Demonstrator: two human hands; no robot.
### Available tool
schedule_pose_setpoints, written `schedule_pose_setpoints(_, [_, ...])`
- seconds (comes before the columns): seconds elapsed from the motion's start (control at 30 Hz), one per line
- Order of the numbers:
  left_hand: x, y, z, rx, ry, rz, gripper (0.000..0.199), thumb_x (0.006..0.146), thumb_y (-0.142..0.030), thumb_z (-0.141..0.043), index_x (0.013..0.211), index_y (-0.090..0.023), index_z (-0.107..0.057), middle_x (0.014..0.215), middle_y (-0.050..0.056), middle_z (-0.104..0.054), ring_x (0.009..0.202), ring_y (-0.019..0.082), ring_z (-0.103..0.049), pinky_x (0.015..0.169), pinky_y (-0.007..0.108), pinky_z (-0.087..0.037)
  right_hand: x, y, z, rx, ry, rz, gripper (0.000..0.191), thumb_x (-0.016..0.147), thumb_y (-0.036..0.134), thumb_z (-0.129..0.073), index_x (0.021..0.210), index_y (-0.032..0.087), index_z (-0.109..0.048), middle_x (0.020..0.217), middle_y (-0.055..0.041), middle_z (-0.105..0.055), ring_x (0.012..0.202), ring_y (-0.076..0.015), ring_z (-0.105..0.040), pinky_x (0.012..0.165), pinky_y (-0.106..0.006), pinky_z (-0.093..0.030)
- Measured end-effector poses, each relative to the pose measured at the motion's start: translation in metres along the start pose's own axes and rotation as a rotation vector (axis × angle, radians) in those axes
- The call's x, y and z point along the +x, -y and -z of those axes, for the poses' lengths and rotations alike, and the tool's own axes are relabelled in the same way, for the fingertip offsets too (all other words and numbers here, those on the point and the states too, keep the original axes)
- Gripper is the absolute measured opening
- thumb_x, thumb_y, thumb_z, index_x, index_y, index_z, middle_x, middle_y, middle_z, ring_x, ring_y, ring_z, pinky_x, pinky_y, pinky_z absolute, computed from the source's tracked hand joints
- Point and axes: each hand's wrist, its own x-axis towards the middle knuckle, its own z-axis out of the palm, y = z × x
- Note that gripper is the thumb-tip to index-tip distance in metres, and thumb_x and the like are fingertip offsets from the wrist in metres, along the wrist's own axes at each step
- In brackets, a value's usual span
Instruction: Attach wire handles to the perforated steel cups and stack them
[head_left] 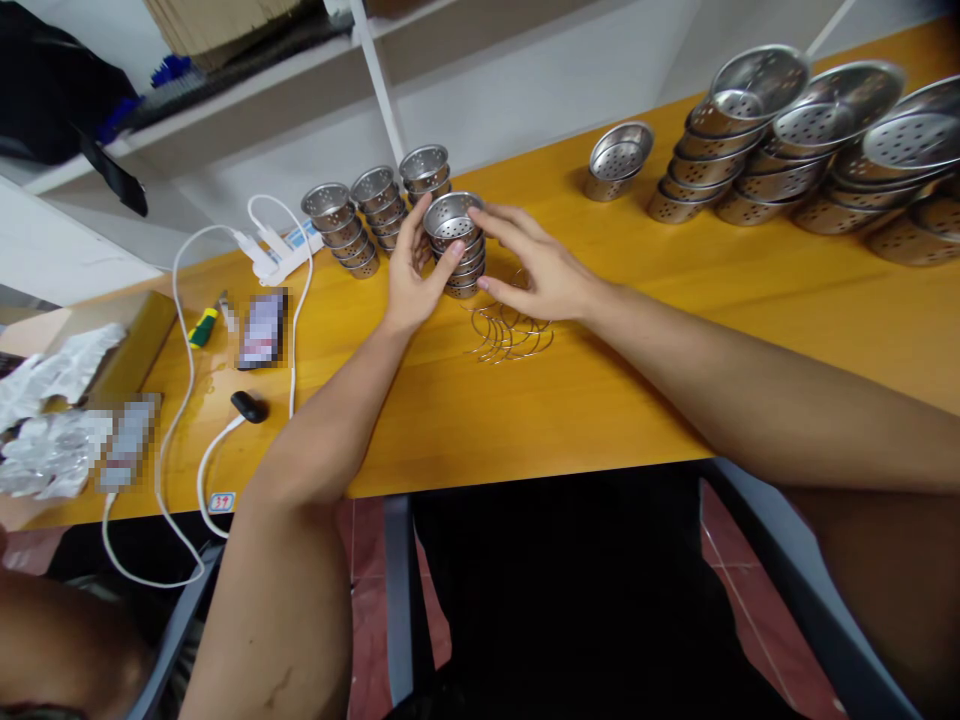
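Note:
A stack of perforated metal cups [466,256] stands upright on the table between my two hands. My left hand [414,278] wraps its near left side, with the thumb across the front and the fingers behind. From the right, my right hand [546,264] grips the same stack, fingertips at the top rim and thumb low on the side. Several thin curved metal wires [510,335] lie loose just in front of the right hand. Close behind the left hand are more cup stacks: a left one [346,235], a middle one [376,195] and a right one [426,170].
Taller stacks of larger perforated cups [705,165] line the back right, with a short stack [619,160] beside them. A white power strip [281,262], cables, a blurred phone [262,328], a black plug-like object [249,407] and plastic bags [56,450] occupy the left. Another person's arm [67,640] is at lower left.

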Motion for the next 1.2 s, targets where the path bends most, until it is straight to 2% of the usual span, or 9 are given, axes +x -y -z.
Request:
schedule_pose_setpoints(0.1, [0.000, 0.006, 0.002, -0.048, -0.035, 0.008, 0.099, 0.103, -0.103, -0.060, 0.181, -0.043, -0.047, 0.178, 0.012, -0.068, 0.172, 0.038, -0.067, 0.146, 0.062, -0.055, 0.001, -0.006, -0.003, 0.028, -0.019, 0.028, 0.097, 0.112, 0.072, -0.073, 0.197, 0.038, -0.042, 0.198, -0.0099, -0.044, 0.183, -0.0498, -0.042, 0.152, -0.075, -0.038])
schedule_pose_setpoints(0.2, [-0.001, 0.015, 0.003, -0.102, -0.039, 0.003, 0.089, 0.107, -0.097, -0.064, 0.177, -0.043, -0.053, 0.176, 0.010, -0.069, 0.172, 0.037, -0.066, 0.149, 0.060, -0.051, 0.002, -0.017, -0.008, 0.084, -0.034, 0.075, 0.102, 0.108, 0.081, -0.076, 0.196, 0.040, -0.044, 0.198, -0.0077, -0.045, 0.182, -0.0527, -0.043, 0.153, -0.077, -0.035])
schedule_pose_setpoints(0.53, [-0.002, 0.020, -0.001, -0.100, -0.021, -0.009, 0.086, 0.109, -0.094, -0.062, 0.179, -0.046, -0.047, 0.182, 0.009, -0.062, 0.176, 0.034, -0.061, 0.149, 0.053, -0.051, 0.003, -0.027, -0.015, 0.106, -0.039, 0.087, 0.102, 0.108, 0.081, -0.076, 0.196, 0.043, -0.042, 0.198, -0.0053, -0.045, 0.181, -0.0500, -0.045, 0.149, -0.076, -0.044])
schedule_pose_setpoints(0.63, [-0.010, 0.022, -0.007, -0.087, 0.002, -0.015, 0.097, 0.106, -0.094, -0.068, 0.186, -0.048, -0.035, 0.189, 0.011, -0.053, 0.180, 0.036, -0.056, 0.146, 0.053, -0.055, 0.003, -0.032, -0.009, 0.090, -0.061, 0.058, 0.109, 0.105, 0.083, -0.079, 0.197, 0.040, -0.038, 0.195, -0.0097, -0.048, 0.171, -0.0519, -0.056, 0.141, -0.076, -0.053])
schedule_pose_setpoints(0.7, [-0.016, 0.028, -0.009, -0.063, 0.001, 0.020, 0.111, 0.099, -0.096, -0.076, 0.188, -0.050, -0.028, 0.192, 0.013, -0.046, 0.177, 0.038, -0.057, 0.138, 0.053, -0.063, 0.003, -0.035, 0.006, 0.015, -0.127, -0.043, 0.103, 0.109, 0.077, -0.079, 0.195, 0.034, -0.040, 0.191, -0.0144, -0.051, 0.153, -0.0464, -0.070, 0.134, -0.069, -0.061])
schedule_pose_setpoints(0.8, [-0.022, 0.042, -0.009, -0.020, -0.037, 0.116, 0.122, 0.090, -0.098, -0.085, 0.186, -0.048, -0.029, 0.188, 0.019, -0.046, 0.159, 0.038, -0.071, 0.117, 0.049, -0.073, 0.001, -0.036, 0.037, -0.228, -0.171, -0.337, 0.081, 0.118, 0.045, -0.076, 0.186, 0.012, -0.048, 0.191, -0.0276, -0.044, 0.134, -0.0363, -0.078, 0.129, -0.055, -0.063])
schedule_pose_setpoints(0.9, [-0.025, 0.053, -0.008, -0.027, -0.022, 0.157, 0.116, 0.088, -0.097, -0.089, 0.178, -0.043, -0.039, 0.175, 0.020, -0.055, 0.137, 0.033, -0.079, 0.103, 0.046, -0.075, 0.000, -0.034, 0.063, -0.444, -0.063, -0.640, 0.079, 0.117, 0.023, -0.075, 0.185, 0.000, -0.042, 0.193, -0.0353, -0.035, 0.158, -0.0417, -0.069, 0.140, -0.052, -0.051])
schedule_pose_setpoints(1.03, [-0.026, 0.053, -0.009, -0.059, 0.000, 0.113, 0.100, 0.092, -0.093, -0.088, 0.166, -0.040, -0.047, 0.158, 0.017, -0.063, 0.125, 0.028, -0.080, 0.094, 0.043, -0.075, 0.003, -0.038, 0.072, -0.545, 0.057, -0.821, 0.074, 0.120, 0.021, -0.078, 0.182, -0.003, -0.045, 0.186, -0.0371, -0.045, 0.171, -0.0478, -0.059, 0.141, -0.051, -0.047])
schedule_pose_setpoints(1.2, [-0.027, 0.043, -0.009, -0.019, 0.010, 0.087, 0.086, 0.097, -0.093, -0.083, 0.154, -0.036, -0.054, 0.149, 0.016, -0.065, 0.119, 0.027, -0.078, 0.083, 0.037, -0.071, 0.006, -0.046, 0.067, -0.576, 0.027, -0.891, 0.067, 0.119, 0.013, -0.075, 0.182, 0.004, -0.055, 0.194, -0.0334, -0.036, 0.167, -0.0491, -0.064, 0.141, -0.050, -0.048])
